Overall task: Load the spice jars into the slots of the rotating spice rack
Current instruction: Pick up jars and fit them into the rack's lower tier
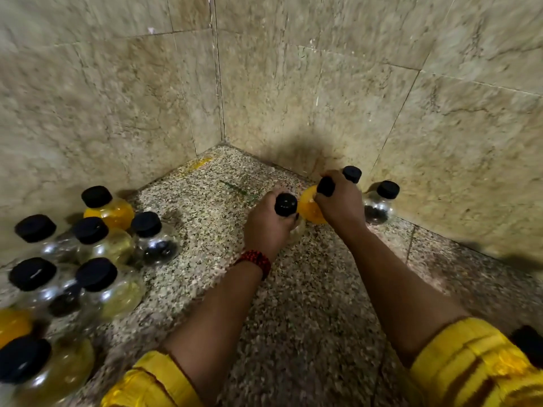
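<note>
My left hand (269,227) grips a clear round spice jar (285,204) by its neck, just below the black cap. My right hand (342,201) holds a jar of yellow powder (308,207) the same way, its black cap between my fingers. Behind my right hand another black cap (352,174) sticks up, its jar hidden. A jar with dark grains (379,205) stands by the right wall. Several more black-capped jars (97,248) cluster at the left, some yellow, some clear. No spice rack is in view.
The jars stand on a speckled stone counter (293,304) in a corner of beige tiled walls (220,83). A yellow stain (199,163) marks the counter near the corner. Yellow sleeves (470,362) cover both upper arms.
</note>
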